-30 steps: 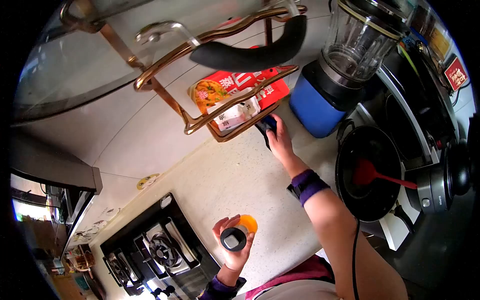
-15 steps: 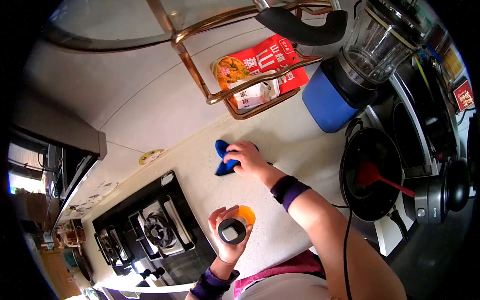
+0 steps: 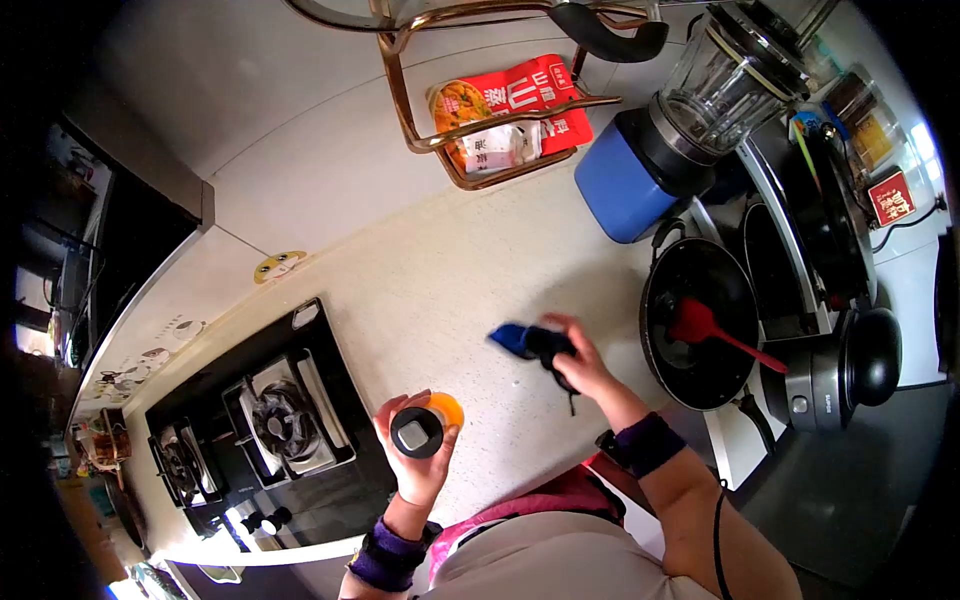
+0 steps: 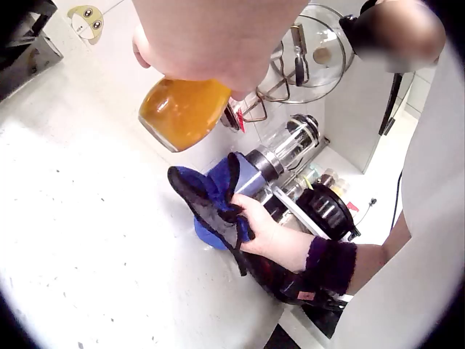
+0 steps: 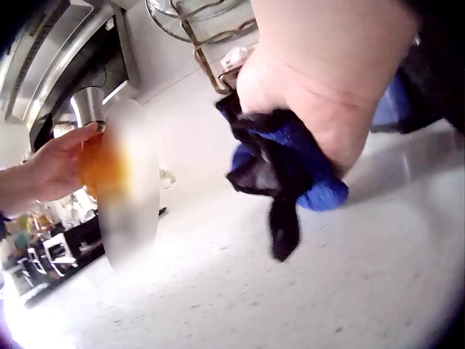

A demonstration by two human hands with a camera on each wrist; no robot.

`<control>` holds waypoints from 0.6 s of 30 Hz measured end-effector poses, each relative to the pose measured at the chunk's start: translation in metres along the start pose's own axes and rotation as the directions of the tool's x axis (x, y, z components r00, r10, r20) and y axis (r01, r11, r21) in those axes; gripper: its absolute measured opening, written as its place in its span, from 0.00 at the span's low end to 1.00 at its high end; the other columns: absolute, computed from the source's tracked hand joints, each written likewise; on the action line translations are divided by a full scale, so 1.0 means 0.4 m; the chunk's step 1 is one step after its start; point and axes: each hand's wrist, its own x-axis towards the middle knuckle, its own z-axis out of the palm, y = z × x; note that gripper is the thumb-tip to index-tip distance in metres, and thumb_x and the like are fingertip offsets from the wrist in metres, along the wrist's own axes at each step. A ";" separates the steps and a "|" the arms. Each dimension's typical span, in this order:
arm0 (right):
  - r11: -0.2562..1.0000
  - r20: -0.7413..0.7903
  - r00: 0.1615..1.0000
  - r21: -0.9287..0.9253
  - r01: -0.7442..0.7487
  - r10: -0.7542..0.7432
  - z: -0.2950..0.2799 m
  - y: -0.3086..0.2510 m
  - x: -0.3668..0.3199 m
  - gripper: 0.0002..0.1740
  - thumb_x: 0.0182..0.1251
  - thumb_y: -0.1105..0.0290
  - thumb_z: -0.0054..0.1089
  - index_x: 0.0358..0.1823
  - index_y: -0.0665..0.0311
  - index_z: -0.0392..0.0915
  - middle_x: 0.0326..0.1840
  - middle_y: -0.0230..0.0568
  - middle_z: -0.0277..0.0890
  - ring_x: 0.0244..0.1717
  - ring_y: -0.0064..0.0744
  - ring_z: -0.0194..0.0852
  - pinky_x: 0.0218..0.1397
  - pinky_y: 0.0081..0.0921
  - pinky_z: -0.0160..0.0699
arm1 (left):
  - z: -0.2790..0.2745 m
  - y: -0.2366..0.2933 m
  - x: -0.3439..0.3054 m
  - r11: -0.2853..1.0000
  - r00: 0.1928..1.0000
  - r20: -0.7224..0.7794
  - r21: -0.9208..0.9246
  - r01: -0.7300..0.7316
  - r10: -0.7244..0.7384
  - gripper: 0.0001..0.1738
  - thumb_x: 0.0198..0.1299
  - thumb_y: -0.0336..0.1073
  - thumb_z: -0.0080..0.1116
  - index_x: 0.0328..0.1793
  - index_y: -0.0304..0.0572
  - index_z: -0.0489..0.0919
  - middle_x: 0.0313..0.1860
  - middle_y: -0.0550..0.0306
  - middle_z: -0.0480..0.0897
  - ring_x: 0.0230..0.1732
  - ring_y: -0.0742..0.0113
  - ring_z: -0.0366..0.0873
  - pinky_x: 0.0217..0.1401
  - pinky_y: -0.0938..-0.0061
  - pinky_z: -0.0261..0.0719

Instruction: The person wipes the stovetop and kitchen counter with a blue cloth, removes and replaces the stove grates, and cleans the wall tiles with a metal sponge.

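My left hand point(image 3: 424, 484) grips a bottle of amber liquid point(image 3: 447, 409) with a dark, silver-centred top, over the near part of the pale counter. Seen from the left wrist, the bottle's rounded amber body point(image 4: 185, 115) shows below the hand. To its right, my right hand point(image 3: 588, 366) holds a crumpled blue cloth with black edging point(image 3: 522, 341). That cloth point(image 5: 317, 182) bunches under the fingers in the right wrist view, a black strip dangling from it. Folds of cloth and the back of the hand hide most of the right fingertips there.
A black gas stove point(image 3: 283, 415) lies left of the bottle. At the right stand a wok point(image 3: 665, 365) with a red spatula point(image 3: 700, 322) in it and a blue-based blender point(image 3: 625, 178). A copper-coloured rack point(image 3: 480, 184) with a red food packet point(image 3: 540, 95) is at the wall.
My right hand has brought the blue cloth from beside the rack to the middle of the counter, then back rightward and nearer me. My left hand keeps its grip on the bottle.
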 end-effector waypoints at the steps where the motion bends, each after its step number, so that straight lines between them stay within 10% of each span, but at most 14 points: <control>1: 0.983 -0.159 0.985 -0.178 0.039 -0.068 -0.022 0.013 0.005 0.34 0.57 0.82 0.51 0.69 0.61 0.67 0.66 0.53 0.67 0.68 0.52 0.65 0.71 0.39 0.65 | -0.003 0.006 -0.001 0.999 1.000 0.010 0.044 -0.020 0.019 0.29 0.56 0.41 0.73 0.60 0.40 0.74 0.60 0.49 0.73 0.64 0.56 0.72 0.68 0.61 0.69; 7: 0.765 -0.076 0.979 -0.636 0.099 -0.190 -0.015 0.029 0.044 0.34 0.61 0.75 0.54 0.72 0.57 0.67 0.71 0.53 0.63 0.70 0.57 0.61 0.74 0.50 0.61 | 0.014 0.006 -0.012 0.999 0.999 0.031 -0.045 -0.021 0.023 0.29 0.54 0.36 0.73 0.61 0.39 0.73 0.59 0.50 0.74 0.62 0.58 0.73 0.68 0.62 0.70; 18: 0.797 0.328 0.870 -0.371 0.476 -0.367 0.143 -0.021 -0.116 0.28 0.52 0.79 0.64 0.57 0.50 0.78 0.66 0.41 0.70 0.67 0.49 0.69 0.69 0.51 0.69 | 0.049 -0.010 -0.023 0.983 0.992 -0.044 -0.149 0.110 -0.118 0.27 0.51 0.42 0.75 0.55 0.39 0.79 0.54 0.51 0.78 0.61 0.53 0.70 0.67 0.60 0.68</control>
